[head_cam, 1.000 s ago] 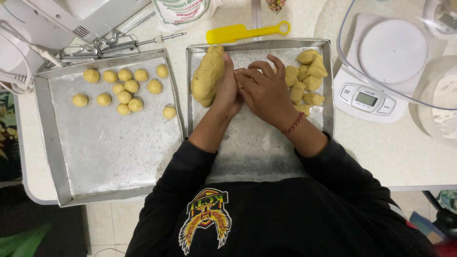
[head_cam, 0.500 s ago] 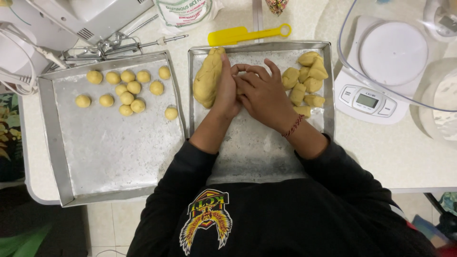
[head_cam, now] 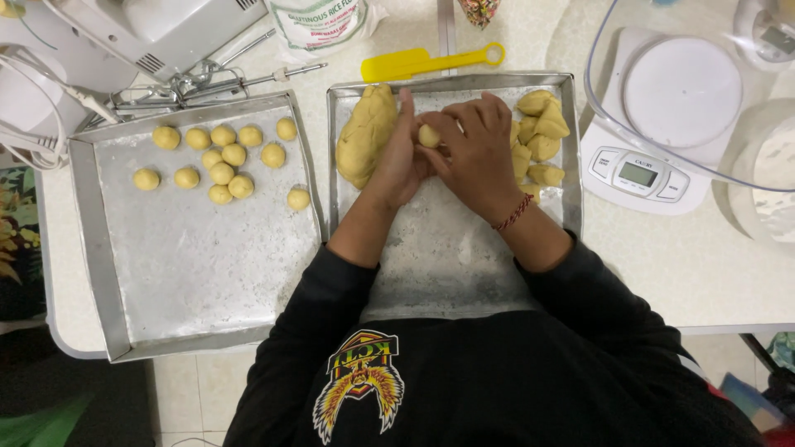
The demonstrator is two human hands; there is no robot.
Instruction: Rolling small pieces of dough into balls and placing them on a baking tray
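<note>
The left hand [head_cam: 403,157] and the right hand [head_cam: 474,149] meet over the right tray [head_cam: 464,273] with a small dough ball [head_cam: 428,136] between them. The left hand is half open, palm turned to the right, its fingers straight and pressed against the ball's left side. The right hand is curled, fingers bent over the top, fingertips touching the ball from the right; so both hands hold the ball together, raised slightly above the tray floor as far as can be told.

Just left of the left hand lies a big dough lump [head_cam: 365,132], touching the back of that hand. Just right of the right hand is a pile of cut dough pieces [head_cam: 540,136], close against the tray's right rim. The near half of this tray is bare metal, with room under both forearms.

The left tray [head_cam: 199,273] sits beside it, rims nearly touching, with rolled balls [head_cam: 217,157] grouped at its far end. A yellow scraper [head_cam: 431,61] lies on the worktop [head_cam: 712,265] behind the right tray; a scale [head_cam: 654,124] stands to the right.

Both forearms slant inward from the body, wrists bent slightly.
</note>
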